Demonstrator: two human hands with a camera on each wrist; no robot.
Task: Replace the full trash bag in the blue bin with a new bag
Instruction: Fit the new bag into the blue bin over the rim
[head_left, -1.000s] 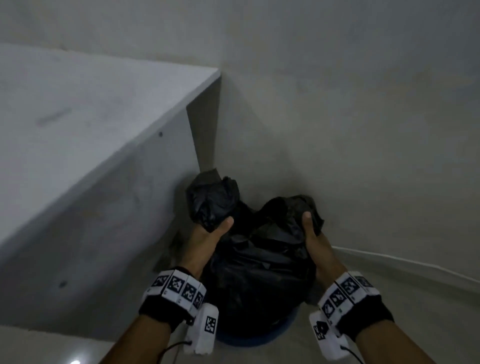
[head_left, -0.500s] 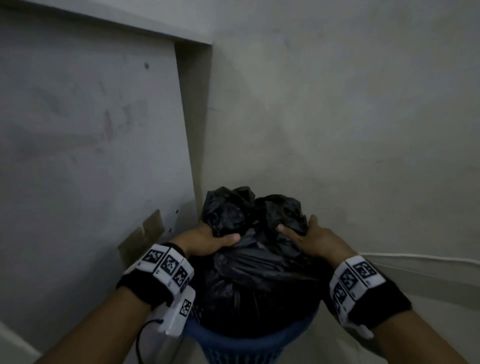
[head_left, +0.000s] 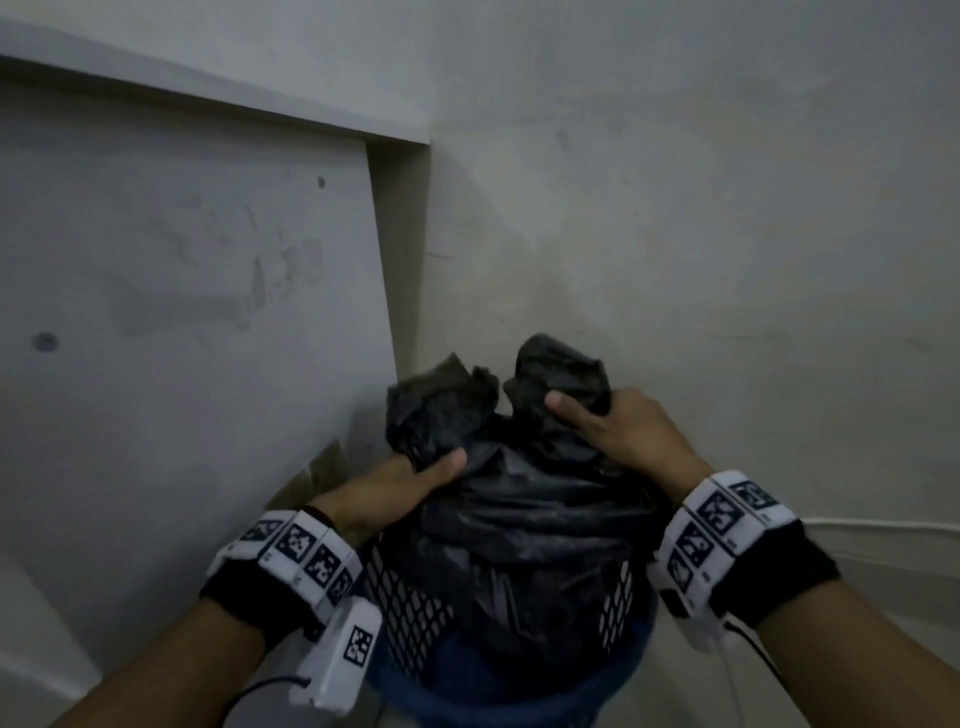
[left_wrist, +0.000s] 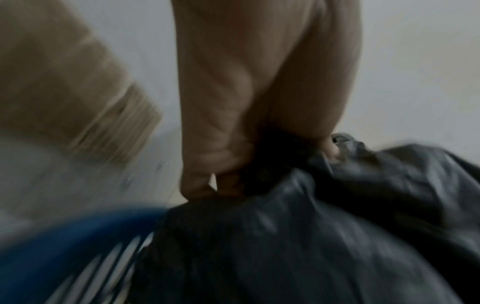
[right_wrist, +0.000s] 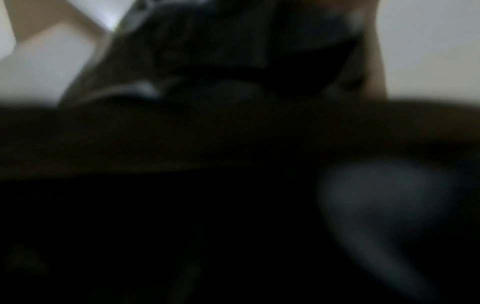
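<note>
A full black trash bag (head_left: 519, 530) bulges out of the blue mesh bin (head_left: 410, 618) in the corner. Its top is gathered into two crumpled ears. My left hand (head_left: 410, 483) grips the left ear, thumb lying across the plastic; in the left wrist view the fingers (left_wrist: 223, 160) curl round the black bag (left_wrist: 311, 226) above the blue bin rim (left_wrist: 78, 230). My right hand (head_left: 597, 426) grips the right ear, slightly higher than the left. The right wrist view is dark and blurred, showing only black plastic (right_wrist: 207, 51).
A grey cabinet side (head_left: 182, 338) stands close on the left, the plain wall (head_left: 675, 234) behind and to the right. A piece of cardboard (head_left: 317, 467) leans between cabinet and bin. A white cable (head_left: 883, 527) runs along the wall at the right.
The view has dropped closer to the bin. Both hands have drawn the bag's two ears together and upward; the right hand has risen and closed round its ear.
</note>
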